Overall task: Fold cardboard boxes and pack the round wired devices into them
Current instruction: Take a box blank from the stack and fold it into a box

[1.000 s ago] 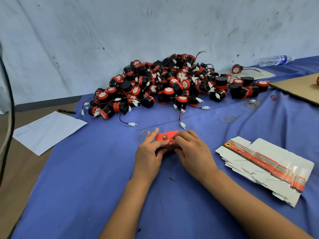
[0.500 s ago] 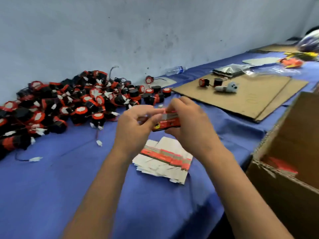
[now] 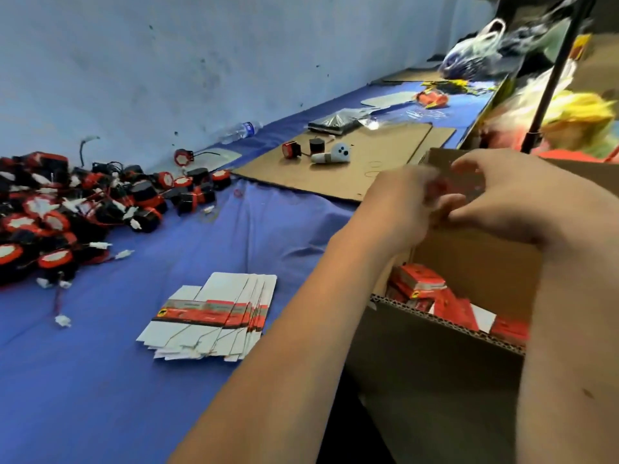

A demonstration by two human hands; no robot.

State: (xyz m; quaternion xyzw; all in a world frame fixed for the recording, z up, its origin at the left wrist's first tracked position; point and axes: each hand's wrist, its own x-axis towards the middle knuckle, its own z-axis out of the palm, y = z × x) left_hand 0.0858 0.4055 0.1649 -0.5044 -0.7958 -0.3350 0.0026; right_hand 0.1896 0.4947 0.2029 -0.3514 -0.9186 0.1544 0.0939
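Both hands meet over an open cardboard carton [image 3: 435, 346] at 3 o'clock, the left hand [image 3: 398, 209] and right hand [image 3: 512, 199] pinching a small red box [image 3: 439, 186], blurred. Packed red boxes [image 3: 422, 284] lie inside; flat box blanks [image 3: 214, 318] at 6 o'clock, round wired devices [image 3: 83, 209] at 9 o'clock.

plastic water bottle [image 3: 238, 131] by wall, white gadget [image 3: 333, 156] on cardboard sheet [image 3: 321, 175]

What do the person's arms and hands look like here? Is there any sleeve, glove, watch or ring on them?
Both forearms are bare as far as the picture shows; no sleeve is in view. The left hand and the right hand wear no gloves. No watch or bracelet shows at either wrist. The fingers are blurred by motion, so a thin ring cannot be ruled out.
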